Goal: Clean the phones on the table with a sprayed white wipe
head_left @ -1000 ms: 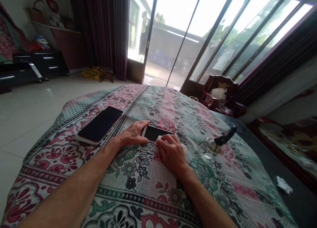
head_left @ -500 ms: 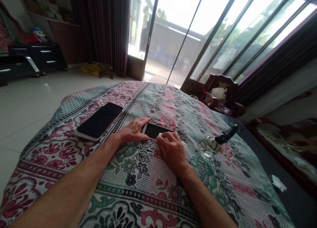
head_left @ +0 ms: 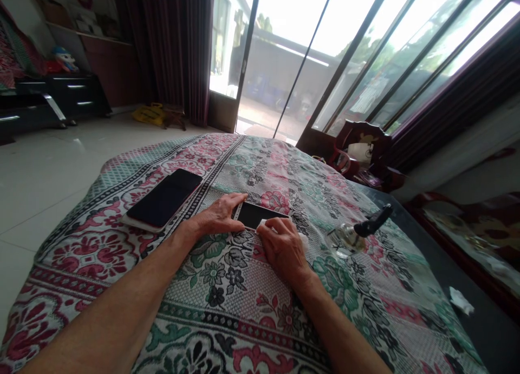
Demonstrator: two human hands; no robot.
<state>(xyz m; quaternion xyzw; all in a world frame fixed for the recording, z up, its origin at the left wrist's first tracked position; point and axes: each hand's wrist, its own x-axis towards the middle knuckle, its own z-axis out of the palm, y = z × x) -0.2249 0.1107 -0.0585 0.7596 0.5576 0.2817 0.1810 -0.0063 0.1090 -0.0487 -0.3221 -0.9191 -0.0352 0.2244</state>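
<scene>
Near the bottom, on the flowered cloth: I see pink, green, black and white shapes under everything close by.
Right hand: its fingers are bunched tight on a white wipe, and they rest on the near right part of a small phone.
White wipe: bits of it poke out on both sides of the fingers. The rest is hidden from me.
Left hand: it holds the left end of the small phone, with the thumb at the near edge and the fingers at the far edge.
Small phone: it lies on the cloth between the two hands, dark screen up, with a pale rim.
Clear bottle: it is to the right, apart from the hands, with a black top. It looks tipped, but I cannot tell if it stands or lies.
Big phone: it lies to the left, black glass up. Something pale shows under its near end.
Crumpled white paper: it is far to my right, on a dark top.
Red-brown chair: it is past the cloth, on the right.
Yellow bag: it is on the floor, on the left.
Glass doors: they are at the back, and bright light shows through.
</scene>
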